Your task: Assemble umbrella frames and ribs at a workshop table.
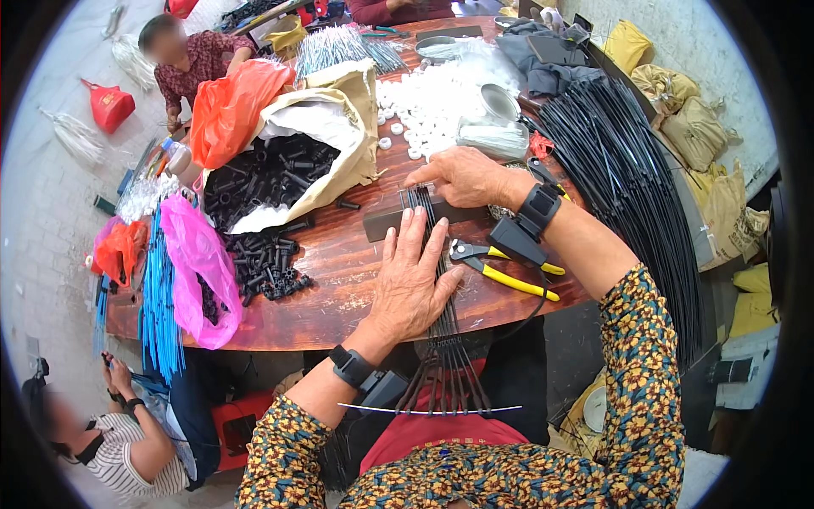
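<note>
A row of thin black rods [443, 327] runs from the table's near edge toward my body, their thicker lower ends lined up along a thin white rod [356, 408]. My left hand [407, 284] lies flat over the rods with its fingers stretched out. At their far ends my right hand [475, 180] is bent over, index finger reaching left and the other fingers curled; what it grips is hidden. Beneath the rod tips sits a dark block [386, 224]. Yellow-handled pliers [509, 273] lie to the right of the rods.
An open sack [360, 127] of black plastic parts stands left, with loose black parts [267, 263] before it. A pink bag [199, 271] and blue rods [161, 297] hang at the left edge. White rings [415, 119] lie beyond my hands; long black rods [619, 178] fill the right.
</note>
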The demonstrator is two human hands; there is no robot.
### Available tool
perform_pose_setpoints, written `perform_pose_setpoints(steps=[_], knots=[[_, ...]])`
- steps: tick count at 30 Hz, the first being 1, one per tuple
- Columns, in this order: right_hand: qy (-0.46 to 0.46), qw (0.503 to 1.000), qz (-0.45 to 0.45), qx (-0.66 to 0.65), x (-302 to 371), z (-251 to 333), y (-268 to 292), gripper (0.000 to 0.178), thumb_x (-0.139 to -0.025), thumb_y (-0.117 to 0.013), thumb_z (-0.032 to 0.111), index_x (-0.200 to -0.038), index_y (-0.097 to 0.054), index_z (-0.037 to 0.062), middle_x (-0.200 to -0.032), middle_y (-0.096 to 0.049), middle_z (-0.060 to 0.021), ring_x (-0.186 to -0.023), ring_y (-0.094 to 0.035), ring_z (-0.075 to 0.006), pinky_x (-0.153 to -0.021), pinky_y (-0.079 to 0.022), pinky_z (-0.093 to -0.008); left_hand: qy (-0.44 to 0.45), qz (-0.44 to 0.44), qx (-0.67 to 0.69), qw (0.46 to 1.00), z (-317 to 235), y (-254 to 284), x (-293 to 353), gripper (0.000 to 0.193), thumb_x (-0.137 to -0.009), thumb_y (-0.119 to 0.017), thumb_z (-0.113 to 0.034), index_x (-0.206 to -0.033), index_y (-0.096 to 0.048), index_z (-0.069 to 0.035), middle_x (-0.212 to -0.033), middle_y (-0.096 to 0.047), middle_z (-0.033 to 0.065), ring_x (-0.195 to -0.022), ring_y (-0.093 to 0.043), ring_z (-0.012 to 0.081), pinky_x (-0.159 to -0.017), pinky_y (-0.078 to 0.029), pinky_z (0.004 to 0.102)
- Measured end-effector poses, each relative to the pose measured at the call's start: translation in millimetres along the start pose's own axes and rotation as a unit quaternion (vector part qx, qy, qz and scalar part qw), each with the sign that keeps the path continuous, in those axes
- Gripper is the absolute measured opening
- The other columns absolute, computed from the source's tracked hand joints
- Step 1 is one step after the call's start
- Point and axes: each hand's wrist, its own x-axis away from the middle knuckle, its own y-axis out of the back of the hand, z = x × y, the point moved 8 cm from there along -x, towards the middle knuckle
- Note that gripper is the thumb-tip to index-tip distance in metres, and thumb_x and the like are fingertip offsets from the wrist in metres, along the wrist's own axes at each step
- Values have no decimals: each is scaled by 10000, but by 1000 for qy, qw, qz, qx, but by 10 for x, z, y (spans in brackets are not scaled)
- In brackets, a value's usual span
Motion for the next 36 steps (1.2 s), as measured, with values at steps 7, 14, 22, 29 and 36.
perform_pose_setpoints(steps=[7,14,22,29,36], knots=[[-9,999,13,45,19,5,10,472,-757,-511,60,-1171,-684,208,-959,-691,-187,-883,-650,-373,-800,-505,-454,2,-3,-7,1000,0,-9,0,678,-927,-536,-438,-1460,-348,-62,-1511,-237,272,-1434,-186,405,-1147,-137,539],[-20,998,30,53,21,75,38,456,-763,-525,72,-1169,-685,205,-952,-689,-198,-881,-653,-374,-797,-508,-455,-1,-1,-9,1000,-1,-9,1,666,-934,-532,-436,-1456,-356,-62,-1515,-225,275,-1435,-181,410,-1151,-146,524],[-23,999,26,16,14,35,-35,510,-756,-493,37,-1226,-642,167,-879,-663,-245,-851,-630,-412,-815,-486,-494,-3,5,-9,1000,1,-12,0,655,-942,-520,-434,-1457,-355,-64,-1525,-212,267,-1439,-172,406,-1153,-157,511],[8,997,-73,27,-29,-104,-49,404,-777,-574,85,-1176,-636,73,-986,-675,-218,-949,-642,-382,-842,-500,-457,-5,4,-8,1000,-9,-4,-5,639,-948,-513,-422,-1455,-359,-64,-1522,-218,268,-1440,-175,400,-1153,-159,511],[25,990,-139,-18,-75,-20,36,304,-774,-556,25,-1071,-618,12,-868,-675,-213,-844,-652,-394,-758,-518,-440,-3,5,-4,1000,-8,-4,-7,622,-947,-519,-394,-1443,-371,-48,-1515,-229,268,-1434,-187,406,-1153,-170,507]])
